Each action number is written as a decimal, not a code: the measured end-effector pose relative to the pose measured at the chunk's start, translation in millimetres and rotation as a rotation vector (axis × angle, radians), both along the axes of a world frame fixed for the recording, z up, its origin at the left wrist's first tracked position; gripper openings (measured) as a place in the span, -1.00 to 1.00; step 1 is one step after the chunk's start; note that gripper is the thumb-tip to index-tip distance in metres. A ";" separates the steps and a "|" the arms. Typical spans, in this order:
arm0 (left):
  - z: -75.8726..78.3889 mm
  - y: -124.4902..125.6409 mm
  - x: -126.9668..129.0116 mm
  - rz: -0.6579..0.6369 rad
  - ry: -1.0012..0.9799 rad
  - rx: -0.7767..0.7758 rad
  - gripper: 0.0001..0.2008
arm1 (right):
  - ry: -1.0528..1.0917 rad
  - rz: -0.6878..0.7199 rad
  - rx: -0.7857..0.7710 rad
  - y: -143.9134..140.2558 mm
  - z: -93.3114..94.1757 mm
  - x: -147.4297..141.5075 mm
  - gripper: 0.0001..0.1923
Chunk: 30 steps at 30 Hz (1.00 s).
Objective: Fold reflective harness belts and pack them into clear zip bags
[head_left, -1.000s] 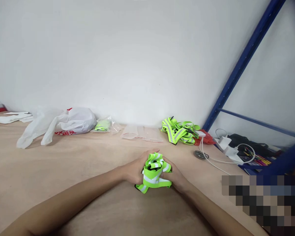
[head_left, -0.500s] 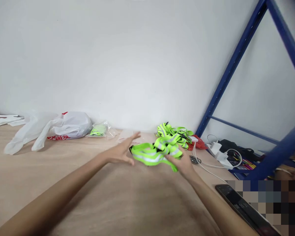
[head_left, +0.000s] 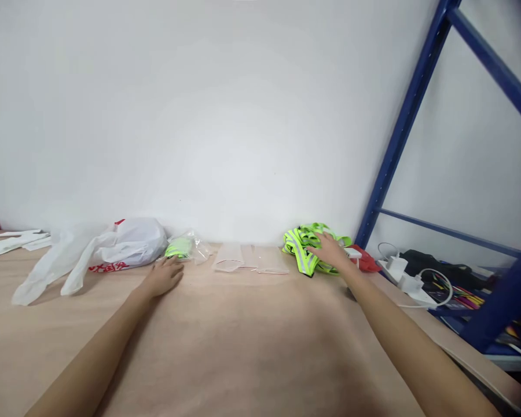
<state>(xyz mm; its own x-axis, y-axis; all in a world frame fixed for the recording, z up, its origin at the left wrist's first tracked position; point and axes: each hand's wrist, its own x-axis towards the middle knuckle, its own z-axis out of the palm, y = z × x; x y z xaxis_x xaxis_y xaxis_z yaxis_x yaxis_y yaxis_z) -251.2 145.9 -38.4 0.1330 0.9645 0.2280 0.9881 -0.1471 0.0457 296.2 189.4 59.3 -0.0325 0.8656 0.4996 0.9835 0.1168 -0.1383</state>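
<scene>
The right hand (head_left: 330, 250) rests with released fingers on the reflective straps (head_left: 306, 243), the left hand (head_left: 164, 277), also released, beside the packed bag (head_left: 180, 248), so loose straps could tangle when lifted.

Your table (head_left: 243, 347) lies bare from centre to 6 o'clock; bags (head_left: 113, 246) block 10, vests (head_left: 306, 243) at 1, cables (head_left: 410, 278) at 2.
</scene>
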 end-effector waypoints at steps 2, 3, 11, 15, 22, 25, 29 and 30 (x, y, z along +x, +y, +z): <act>-4.7 2.2 0.2 0.050 0.035 -0.045 -0.48 | -0.027 0.120 0.006 -20.1 -25.9 -9.4 -0.51; -5.3 3.3 1.5 0.072 0.050 -0.062 -0.45 | -0.043 0.211 0.018 -35.7 -38.3 -15.1 -0.52; 20.0 -4.1 20.2 0.118 0.004 0.126 -0.48 | -0.063 0.696 -0.089 -165.0 -94.0 -59.9 -0.61; 51.5 -12.6 28.6 0.114 -0.067 0.327 -0.46 | 0.056 0.677 -0.141 -174.8 -95.7 -65.8 -0.62; 129.5 -40.4 43.5 -0.031 -0.142 0.662 -0.49 | 0.175 0.647 -0.163 -171.4 -98.2 -63.8 -0.67; 164.9 -69.6 61.3 -0.219 -0.191 0.771 -0.53 | 0.233 0.646 -0.199 -170.9 -97.9 -61.3 -0.68; 189.2 -109.6 102.5 -0.458 -0.211 0.793 -0.56 | 0.463 0.651 -0.317 -174.6 -99.6 -68.1 -0.52; 189.2 -117.0 115.4 -0.520 -0.217 0.764 -0.57 | 0.567 0.661 -0.353 -177.1 -100.4 -73.6 -0.39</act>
